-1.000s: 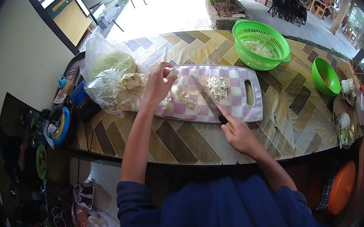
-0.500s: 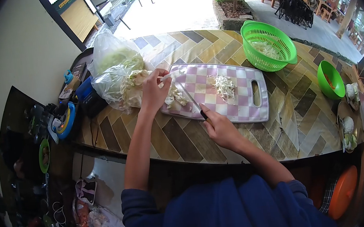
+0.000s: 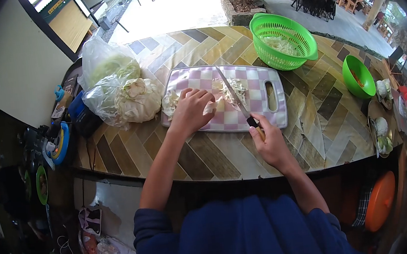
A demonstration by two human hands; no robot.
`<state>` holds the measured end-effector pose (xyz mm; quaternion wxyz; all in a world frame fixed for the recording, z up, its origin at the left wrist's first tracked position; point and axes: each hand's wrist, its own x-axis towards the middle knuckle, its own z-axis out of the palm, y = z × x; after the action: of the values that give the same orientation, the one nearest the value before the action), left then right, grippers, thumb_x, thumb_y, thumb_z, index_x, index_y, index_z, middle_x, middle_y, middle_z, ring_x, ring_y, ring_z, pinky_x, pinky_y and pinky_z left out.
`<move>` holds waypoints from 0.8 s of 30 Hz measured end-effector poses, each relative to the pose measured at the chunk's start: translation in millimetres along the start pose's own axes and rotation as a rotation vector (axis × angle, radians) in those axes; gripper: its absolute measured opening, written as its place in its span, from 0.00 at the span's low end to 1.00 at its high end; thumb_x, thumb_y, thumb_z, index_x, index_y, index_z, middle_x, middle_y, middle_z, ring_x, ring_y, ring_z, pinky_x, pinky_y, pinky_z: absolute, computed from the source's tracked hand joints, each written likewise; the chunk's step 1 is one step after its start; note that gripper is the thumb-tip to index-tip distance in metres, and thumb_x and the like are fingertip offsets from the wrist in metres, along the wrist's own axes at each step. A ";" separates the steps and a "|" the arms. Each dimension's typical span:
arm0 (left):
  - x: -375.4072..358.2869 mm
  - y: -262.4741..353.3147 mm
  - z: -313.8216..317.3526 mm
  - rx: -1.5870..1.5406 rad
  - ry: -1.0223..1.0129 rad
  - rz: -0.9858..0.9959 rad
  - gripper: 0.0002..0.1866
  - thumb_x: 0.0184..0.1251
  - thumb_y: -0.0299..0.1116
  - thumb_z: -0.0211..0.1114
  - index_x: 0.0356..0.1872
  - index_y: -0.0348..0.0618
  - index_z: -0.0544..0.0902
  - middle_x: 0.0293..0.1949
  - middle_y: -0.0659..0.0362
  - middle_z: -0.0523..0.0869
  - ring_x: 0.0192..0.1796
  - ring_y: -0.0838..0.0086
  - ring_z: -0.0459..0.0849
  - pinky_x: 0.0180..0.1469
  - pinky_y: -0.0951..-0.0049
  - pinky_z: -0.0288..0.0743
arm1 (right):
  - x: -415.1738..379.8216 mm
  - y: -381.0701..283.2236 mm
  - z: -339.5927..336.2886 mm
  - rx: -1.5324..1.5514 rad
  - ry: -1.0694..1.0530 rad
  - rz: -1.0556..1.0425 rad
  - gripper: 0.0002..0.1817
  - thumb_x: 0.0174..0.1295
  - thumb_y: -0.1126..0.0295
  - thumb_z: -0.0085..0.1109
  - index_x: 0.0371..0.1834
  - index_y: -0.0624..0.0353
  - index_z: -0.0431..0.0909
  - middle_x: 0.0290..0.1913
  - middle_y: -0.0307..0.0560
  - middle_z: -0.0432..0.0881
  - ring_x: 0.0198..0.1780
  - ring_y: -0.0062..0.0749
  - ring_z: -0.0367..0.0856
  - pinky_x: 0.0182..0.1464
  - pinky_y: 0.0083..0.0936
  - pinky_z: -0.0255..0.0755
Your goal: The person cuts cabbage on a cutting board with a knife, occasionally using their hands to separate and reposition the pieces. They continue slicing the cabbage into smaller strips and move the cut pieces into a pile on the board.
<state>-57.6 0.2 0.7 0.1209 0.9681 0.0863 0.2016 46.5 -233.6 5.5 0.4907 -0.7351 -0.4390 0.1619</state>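
My right hand (image 3: pixel 270 142) grips the handle of a kitchen knife (image 3: pixel 233 91), its blade pointing away over a small heap of shredded cabbage (image 3: pixel 240 86). My left hand (image 3: pixel 193 110) is over the left half of the pink-and-white checkered cutting board (image 3: pixel 257 116), fingers bent around a pale piece of cabbage (image 3: pixel 209 107) that is partly hidden. More cabbage leaf pieces (image 3: pixel 170 102) lie at the board's left end, partly behind that hand. Just left of the board sits a whitish cabbage head (image 3: pixel 137 101), against a clear plastic bag (image 3: pixel 100 66) with something pale green inside.
A green colander (image 3: pixel 283 32) holding pale shreds stands behind the board's right end. Farther right are a green bowl (image 3: pixel 358 77) with orange contents and cabbage pieces (image 3: pixel 381 128) near the table edge. A blue-rimmed device (image 3: pixel 60 142) is at the left.
My left hand has come down and right from the board's left end towards its middle. The knife has moved right, its blade now over the shredded heap. The camera view has shifted.
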 end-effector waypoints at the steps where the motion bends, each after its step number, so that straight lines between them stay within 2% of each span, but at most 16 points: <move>1: -2.8 1.3 -1.5 -0.007 0.014 0.016 0.11 0.60 0.38 0.68 0.40 0.46 0.82 0.41 0.58 0.85 0.51 0.63 0.82 0.65 0.60 0.66 | -2.8 -3.1 -2.0 -0.011 -0.018 0.026 0.20 0.70 0.71 0.52 0.62 0.67 0.68 0.26 0.60 0.77 0.28 0.51 0.79 0.36 0.40 0.70; 2: -5.5 2.3 -1.4 -0.012 0.028 0.031 0.11 0.61 0.40 0.68 0.40 0.46 0.83 0.40 0.57 0.85 0.51 0.63 0.83 0.65 0.61 0.66 | -5.1 -5.7 -3.1 -0.021 -0.038 0.051 0.18 0.70 0.71 0.52 0.60 0.67 0.68 0.25 0.60 0.77 0.27 0.52 0.78 0.35 0.40 0.69; 5: -11.4 5.8 12.1 0.012 0.119 0.019 0.12 0.59 0.37 0.70 0.42 0.47 0.83 0.37 0.59 0.83 0.49 0.64 0.82 0.64 0.57 0.67 | -8.3 -10.7 1.2 -0.022 -0.073 0.050 0.18 0.71 0.71 0.51 0.60 0.66 0.67 0.24 0.59 0.77 0.26 0.54 0.77 0.34 0.42 0.69; 8: -12.0 0.4 23.6 0.015 0.153 0.009 0.10 0.60 0.34 0.68 0.43 0.48 0.84 0.35 0.60 0.82 0.46 0.66 0.83 0.61 0.59 0.69 | -9.0 -7.4 6.1 -0.030 -0.075 -0.014 0.19 0.70 0.72 0.51 0.62 0.64 0.66 0.24 0.59 0.76 0.26 0.55 0.76 0.34 0.43 0.68; 11: -6.6 0.1 21.4 0.070 0.320 -0.052 0.08 0.60 0.29 0.66 0.41 0.48 0.86 0.35 0.61 0.81 0.44 0.66 0.83 0.57 0.60 0.70 | -5.5 -11.3 7.2 -0.026 -0.082 0.013 0.19 0.70 0.72 0.52 0.62 0.64 0.66 0.22 0.58 0.75 0.25 0.55 0.76 0.34 0.44 0.68; 14: -4.0 3.7 16.2 0.128 0.311 -0.139 0.08 0.58 0.29 0.66 0.39 0.46 0.86 0.39 0.60 0.81 0.46 0.67 0.82 0.53 0.62 0.70 | -2.6 -23.1 6.9 -0.038 -0.117 0.094 0.19 0.69 0.73 0.53 0.62 0.63 0.66 0.23 0.58 0.75 0.27 0.56 0.77 0.36 0.45 0.69; 17: -4.6 -1.5 30.1 0.155 0.206 -0.144 0.10 0.57 0.31 0.69 0.41 0.46 0.87 0.41 0.60 0.81 0.45 0.66 0.82 0.51 0.64 0.71 | -2.9 -15.0 14.0 -0.064 -0.106 0.035 0.20 0.68 0.73 0.53 0.62 0.62 0.67 0.27 0.59 0.75 0.31 0.57 0.77 0.39 0.46 0.69; 20: -12.4 -0.6 29.1 0.113 0.165 -0.018 0.11 0.59 0.34 0.69 0.43 0.46 0.88 0.43 0.59 0.80 0.49 0.67 0.82 0.52 0.64 0.69 | -5.5 -14.4 12.6 -0.046 -0.123 0.040 0.21 0.68 0.73 0.53 0.64 0.61 0.66 0.32 0.63 0.77 0.36 0.59 0.78 0.42 0.47 0.69; 21: -13.8 4.8 21.5 0.074 0.087 -0.074 0.13 0.64 0.39 0.66 0.44 0.46 0.88 0.46 0.60 0.81 0.55 0.66 0.80 0.58 0.62 0.67 | -5.9 -13.2 11.6 -0.051 -0.137 0.043 0.21 0.68 0.73 0.53 0.64 0.60 0.66 0.34 0.63 0.78 0.37 0.60 0.79 0.43 0.47 0.70; 24: -19.1 9.0 15.0 0.097 0.071 -0.043 0.15 0.70 0.43 0.62 0.47 0.45 0.87 0.52 0.60 0.82 0.58 0.64 0.79 0.63 0.59 0.64 | -7.9 -10.5 10.2 -0.069 -0.168 0.055 0.21 0.70 0.72 0.52 0.66 0.59 0.66 0.37 0.66 0.79 0.41 0.62 0.79 0.45 0.47 0.70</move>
<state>-67.6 -15.5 -17.3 0.0749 0.9630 0.1212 0.2287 30.1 -232.6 8.3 0.4220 -0.7470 -0.4637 0.2214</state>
